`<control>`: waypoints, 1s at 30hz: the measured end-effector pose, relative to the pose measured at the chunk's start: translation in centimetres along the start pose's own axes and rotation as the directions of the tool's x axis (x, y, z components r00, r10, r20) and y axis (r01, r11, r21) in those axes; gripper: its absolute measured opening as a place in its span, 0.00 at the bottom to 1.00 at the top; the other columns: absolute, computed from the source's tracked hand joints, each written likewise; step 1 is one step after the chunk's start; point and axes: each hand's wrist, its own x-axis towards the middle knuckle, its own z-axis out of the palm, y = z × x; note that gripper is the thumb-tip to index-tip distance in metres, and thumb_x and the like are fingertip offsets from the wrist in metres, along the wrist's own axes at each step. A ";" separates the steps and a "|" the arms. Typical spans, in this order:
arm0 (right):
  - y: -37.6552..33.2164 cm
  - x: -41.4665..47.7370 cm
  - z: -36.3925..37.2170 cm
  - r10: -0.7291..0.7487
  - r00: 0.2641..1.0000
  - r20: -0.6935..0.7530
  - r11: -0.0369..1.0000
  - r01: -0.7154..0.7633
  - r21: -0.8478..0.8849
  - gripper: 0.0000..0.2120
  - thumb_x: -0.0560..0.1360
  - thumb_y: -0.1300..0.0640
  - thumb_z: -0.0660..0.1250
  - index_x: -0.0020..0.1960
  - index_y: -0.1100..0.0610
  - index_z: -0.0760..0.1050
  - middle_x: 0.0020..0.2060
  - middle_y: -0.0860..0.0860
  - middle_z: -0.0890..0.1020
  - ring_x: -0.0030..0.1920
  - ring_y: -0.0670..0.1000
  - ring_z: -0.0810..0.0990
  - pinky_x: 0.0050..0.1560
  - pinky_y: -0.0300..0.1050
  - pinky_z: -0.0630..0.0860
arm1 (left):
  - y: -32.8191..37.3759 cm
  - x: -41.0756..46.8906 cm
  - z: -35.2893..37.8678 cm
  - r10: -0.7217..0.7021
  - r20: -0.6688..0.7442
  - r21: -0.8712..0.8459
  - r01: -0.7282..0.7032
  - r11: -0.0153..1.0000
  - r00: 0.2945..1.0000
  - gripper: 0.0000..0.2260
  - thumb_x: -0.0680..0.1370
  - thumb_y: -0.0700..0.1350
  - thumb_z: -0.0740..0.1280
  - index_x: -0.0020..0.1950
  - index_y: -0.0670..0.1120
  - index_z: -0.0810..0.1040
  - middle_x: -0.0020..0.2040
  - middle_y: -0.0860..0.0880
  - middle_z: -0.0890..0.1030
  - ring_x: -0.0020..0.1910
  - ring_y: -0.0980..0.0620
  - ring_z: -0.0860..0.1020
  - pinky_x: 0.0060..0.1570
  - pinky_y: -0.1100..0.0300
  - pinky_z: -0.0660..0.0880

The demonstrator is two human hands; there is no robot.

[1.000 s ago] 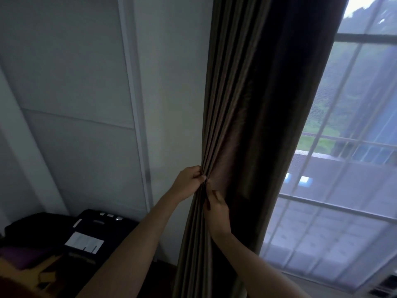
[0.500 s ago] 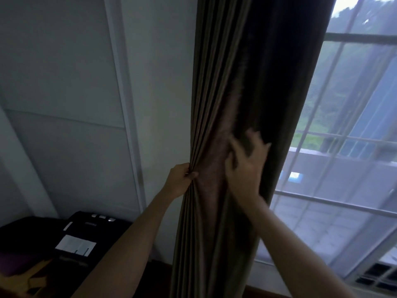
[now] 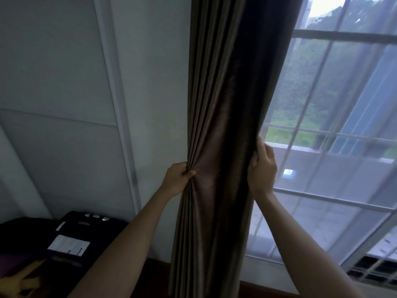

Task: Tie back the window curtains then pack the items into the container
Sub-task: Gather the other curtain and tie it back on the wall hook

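Currently: pale wall (image 3: 55, 67) fills the left half of the head view, divided by a white vertical trim strip (image 3: 119, 117). Window (image 3: 354, 173) takes the right side, with pale bars crossing the glass; greenery and a building ledge show outside, blurred.

Curtain (image 3: 225, 93): dark brown, heavy, pleated. It hangs as one gathered column at centre frame, between wall and window, from the top edge to the bottom edge. Its folds narrow at hand height and widen again below. No tie-back is visible round it.

Black case (image 3: 90, 230) sits lower left, near the wall, well apart from the curtain. It carries a white label (image 3: 68, 245) on top and a row of small silver buttons (image 3: 96, 217) near its far edge. Darker objects beside it are too dim to identify.

Left hand (image 3: 177, 179): at the curtain's left edge, arm reaching up from below. Fingers are curled tight together, and the thumb presses the bunched pleats against them. The fabric puckers toward this grip.

Right hand (image 3: 263, 171): at the curtain's right edge, slightly higher than the left. The thumb lies on the near face, and the fingers wrap round behind the fabric. Their tips are hidden, so spread cannot be told. Both hands hold the column between them.
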 end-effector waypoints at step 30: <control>-4.2 -13.8 4.9 -0.026 0.873 0.486 0.995 -0.023 0.093 0.38 0.73 0.70 0.64 0.77 0.49 0.55 0.40 0.51 0.74 0.38 0.50 0.73 0.33 0.47 0.74 | 1.2 -1.6 0.8 -0.072 0.092 -0.185 0.088 0.979 0.993 0.07 0.79 0.41 0.65 0.53 0.45 0.82 0.48 0.51 0.85 0.49 0.55 0.82 0.57 0.51 0.78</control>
